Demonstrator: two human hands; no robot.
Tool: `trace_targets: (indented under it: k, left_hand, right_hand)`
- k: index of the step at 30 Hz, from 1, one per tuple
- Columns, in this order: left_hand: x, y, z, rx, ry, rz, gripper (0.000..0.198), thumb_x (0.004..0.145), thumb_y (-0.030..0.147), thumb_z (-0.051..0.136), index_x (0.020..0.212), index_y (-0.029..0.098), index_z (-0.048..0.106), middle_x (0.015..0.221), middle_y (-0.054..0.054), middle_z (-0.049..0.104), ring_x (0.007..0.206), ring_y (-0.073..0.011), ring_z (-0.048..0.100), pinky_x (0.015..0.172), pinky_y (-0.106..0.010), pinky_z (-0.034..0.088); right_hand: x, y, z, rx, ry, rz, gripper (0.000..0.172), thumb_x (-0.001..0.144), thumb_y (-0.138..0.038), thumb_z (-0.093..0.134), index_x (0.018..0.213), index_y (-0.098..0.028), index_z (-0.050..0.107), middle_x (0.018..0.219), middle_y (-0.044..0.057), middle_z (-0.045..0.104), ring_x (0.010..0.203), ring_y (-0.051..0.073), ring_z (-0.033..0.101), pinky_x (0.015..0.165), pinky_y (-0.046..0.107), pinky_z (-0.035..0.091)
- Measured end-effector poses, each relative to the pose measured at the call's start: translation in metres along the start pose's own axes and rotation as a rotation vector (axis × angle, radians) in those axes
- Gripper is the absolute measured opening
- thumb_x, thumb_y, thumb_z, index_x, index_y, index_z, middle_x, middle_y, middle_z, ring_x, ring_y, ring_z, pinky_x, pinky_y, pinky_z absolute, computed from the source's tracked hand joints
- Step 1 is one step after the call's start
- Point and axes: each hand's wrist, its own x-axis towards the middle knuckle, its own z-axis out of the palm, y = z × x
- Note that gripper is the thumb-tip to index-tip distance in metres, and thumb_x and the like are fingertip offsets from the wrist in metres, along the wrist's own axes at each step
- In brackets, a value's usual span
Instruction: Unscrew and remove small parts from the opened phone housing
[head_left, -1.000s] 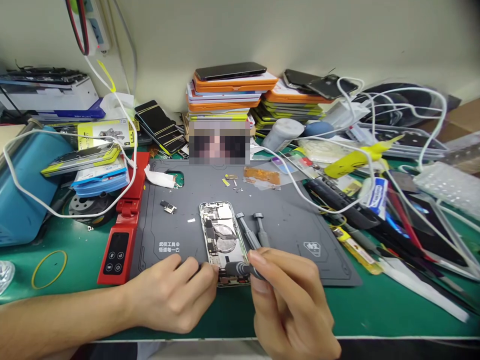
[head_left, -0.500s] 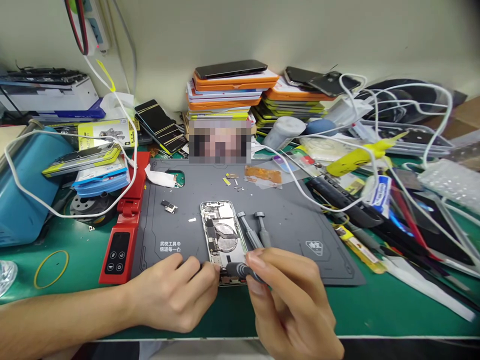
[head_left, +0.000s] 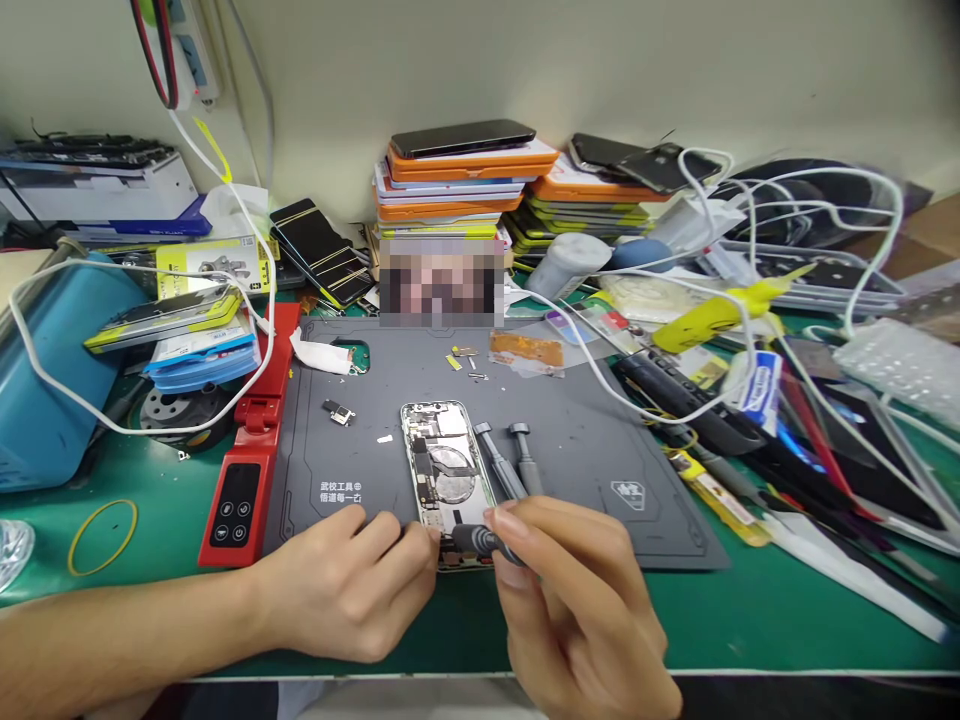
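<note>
An opened phone [head_left: 450,470] lies at the front edge of the gray mat [head_left: 592,430] on the table [head_left: 727,625]. The right hand [head_left: 592,590] pinches a gray screwdriver-like tool [head_left: 471,540] above the phone's near end; the left hand [head_left: 352,580] is curled beside it, its grip hidden, so I cannot tell whether it pinches anything.

Phone [head_left: 450,475] on mat [head_left: 585,430]; screwdrivers [head_left: 501,463] right of phone; boxes [head_left: 454,209] stacked behind mat; button panel [head_left: 238,508] left
</note>
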Motion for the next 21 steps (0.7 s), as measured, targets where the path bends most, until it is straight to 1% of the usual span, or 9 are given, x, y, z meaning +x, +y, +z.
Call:
trace_targets:
  k: [2,4,7,10,14,16,21]
  left_hand:
    - [-0.0001,0.0007,0.0002,0.000,-0.003,-0.007,0.011,0.097,0.017,0.073,0.101,0.007,0.078,0.100,-0.010,0.072,0.069,-0.0180,0.053,0.055,-0.037,0.027]
    - [0.0000,0.0011,0.0004,0.001,-0.002,-0.013,0.010,0.098,0.016,0.072,0.100,0.009,0.078,0.100,-0.010,0.072,0.070,-0.0174,0.052,0.055,-0.037,0.027]
    - [-0.0001,0.0012,0.0007,0.001,-0.002,-0.013,0.009,0.098,0.016,0.071,0.098,0.010,0.077,0.101,-0.010,0.072,0.070,-0.0177,0.052,0.055,-0.037,0.027]
    - [-0.0005,0.0014,0.0011,0.007,-0.011,-0.014,0.008,0.099,0.017,0.071,0.096,0.011,0.076,0.101,-0.010,0.072,0.070,-0.0175,0.052,0.055,-0.037,0.028]
    - [-0.0002,0.0011,0.0005,0.010,-0.011,-0.012,0.009,0.099,0.017,0.070,0.098,0.010,0.076,0.101,-0.011,0.072,0.068,-0.0176,0.052,0.054,-0.036,0.029]
    - [0.0009,0.0008,-0.0001,0.008,-0.007,-0.019,0.011,0.100,0.016,0.069,0.100,0.009,0.076,0.101,-0.010,0.073,0.068,-0.0182,0.052,0.053,-0.037,0.029]
    - [0.0044,0.0015,-0.0004,-0.024,-0.036,-0.122,0.018,0.107,0.013,0.058,0.104,0.009,0.076,0.087,-0.005,0.070,0.064,-0.0197,0.050,0.053,-0.039,0.033]
  right_hand:
    - [0.0004,-0.0003,-0.0003,-0.007,0.001,-0.001,0.064,0.091,0.013,0.062,0.144,-0.020,0.071,0.106,0.006,0.073,0.095,0.021,0.071,0.079,0.037,0.062]
    - [0.0006,-0.0002,-0.0006,-0.008,-0.004,-0.012,0.063,0.090,0.013,0.062,0.143,-0.018,0.071,0.107,0.007,0.073,0.098,0.022,0.071,0.080,0.038,0.062]
    - [-0.0001,0.0004,-0.0009,0.010,-0.012,-0.023,0.064,0.090,0.014,0.060,0.145,-0.017,0.070,0.110,0.008,0.074,0.099,0.023,0.071,0.080,0.039,0.062]
    - [-0.0017,0.0013,-0.0007,0.013,-0.018,-0.018,0.066,0.090,0.015,0.059,0.146,-0.018,0.070,0.108,0.008,0.073,0.097,0.021,0.070,0.080,0.038,0.061]
    - [-0.0037,0.0023,-0.0002,0.020,-0.032,-0.015,0.070,0.089,0.016,0.059,0.151,-0.018,0.067,0.113,0.009,0.073,0.104,0.023,0.070,0.085,0.039,0.062]
    - [-0.0038,0.0025,0.0002,0.014,-0.035,-0.009,0.069,0.089,0.015,0.062,0.150,-0.018,0.067,0.113,0.008,0.073,0.104,0.023,0.071,0.085,0.038,0.063]
    - [-0.0030,0.0025,0.0001,-0.014,-0.025,-0.018,0.062,0.091,0.011,0.064,0.145,-0.017,0.069,0.111,0.008,0.074,0.100,0.022,0.072,0.082,0.038,0.064]
